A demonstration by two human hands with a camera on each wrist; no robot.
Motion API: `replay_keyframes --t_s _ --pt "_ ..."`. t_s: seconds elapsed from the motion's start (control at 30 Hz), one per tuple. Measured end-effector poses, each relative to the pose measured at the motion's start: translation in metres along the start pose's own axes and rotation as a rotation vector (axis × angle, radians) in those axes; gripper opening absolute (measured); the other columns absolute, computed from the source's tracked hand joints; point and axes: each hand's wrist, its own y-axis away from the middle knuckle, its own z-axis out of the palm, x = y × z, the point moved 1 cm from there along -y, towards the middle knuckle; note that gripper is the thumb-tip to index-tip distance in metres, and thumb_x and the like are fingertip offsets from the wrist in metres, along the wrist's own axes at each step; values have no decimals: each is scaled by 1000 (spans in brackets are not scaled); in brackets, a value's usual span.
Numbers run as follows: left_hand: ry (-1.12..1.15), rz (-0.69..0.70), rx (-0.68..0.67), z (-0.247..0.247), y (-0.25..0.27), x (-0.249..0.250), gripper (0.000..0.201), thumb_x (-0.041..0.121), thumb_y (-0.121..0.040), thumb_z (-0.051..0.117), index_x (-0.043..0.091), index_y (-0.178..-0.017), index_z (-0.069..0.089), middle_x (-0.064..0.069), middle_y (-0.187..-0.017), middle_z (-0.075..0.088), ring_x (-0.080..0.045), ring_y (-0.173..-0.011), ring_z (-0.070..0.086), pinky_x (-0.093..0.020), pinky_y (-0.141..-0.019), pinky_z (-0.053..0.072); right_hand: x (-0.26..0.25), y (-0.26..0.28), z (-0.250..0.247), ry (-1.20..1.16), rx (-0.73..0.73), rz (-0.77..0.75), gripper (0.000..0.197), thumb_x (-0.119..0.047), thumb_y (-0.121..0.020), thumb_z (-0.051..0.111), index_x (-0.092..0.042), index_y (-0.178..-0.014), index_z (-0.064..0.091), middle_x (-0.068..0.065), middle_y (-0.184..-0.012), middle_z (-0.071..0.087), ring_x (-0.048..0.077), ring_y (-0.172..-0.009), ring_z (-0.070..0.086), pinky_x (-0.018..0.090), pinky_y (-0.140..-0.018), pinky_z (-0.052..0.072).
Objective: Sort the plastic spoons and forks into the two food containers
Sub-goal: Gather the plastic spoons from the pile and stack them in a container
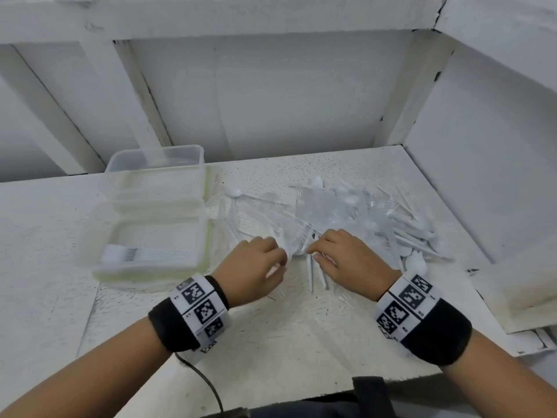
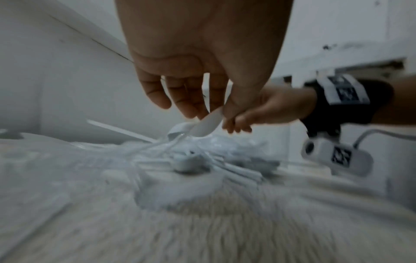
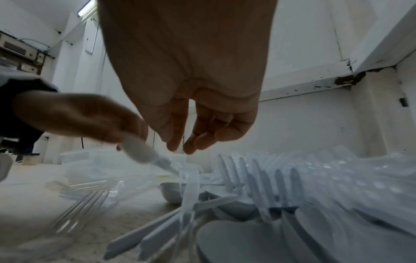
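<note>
Both hands are down at the near edge of the cutlery pile point(image 1: 346, 218) on the speckled white table point(image 1: 271, 333). The left hand point(image 1: 256, 267) pinches a white plastic spoon point(image 2: 206, 124) by the bowl end — thumb and fingertips closed round it. The right hand point(image 1: 346, 257) hovers just beside it, fingers bent down loosely over the forks and holding nothing. Two clear food containers point(image 1: 150, 224) sit off to the left, one behind the other — the nearer has a neat row of white cutlery point(image 1: 144, 253) in it, can't tell which kind.
</note>
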Motion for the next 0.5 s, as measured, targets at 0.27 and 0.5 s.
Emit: replay_keyframes --t_s 0.27,0.5 --pt "462 -532 467 -61 3 -27 19 18 -95 49 21 -76 49 12 -80 52 0 -75 51 -9 -68 44 -20 -33 14 212 19 -100 53 -13 -76 72 -14 -126 56 15 -109 57 35 -89 55 43 -69 45" --pt "1081 -743 724 -79 7 -33 24 6 -98 30 13 -76 38 -1 -64 69 -23 -81 70 -37 -78 54 -35 -57 9 299 -47 -88 32 -27 -94 44 -18 -125 44 3 -124 47 24 -113 43 36 -89 34"
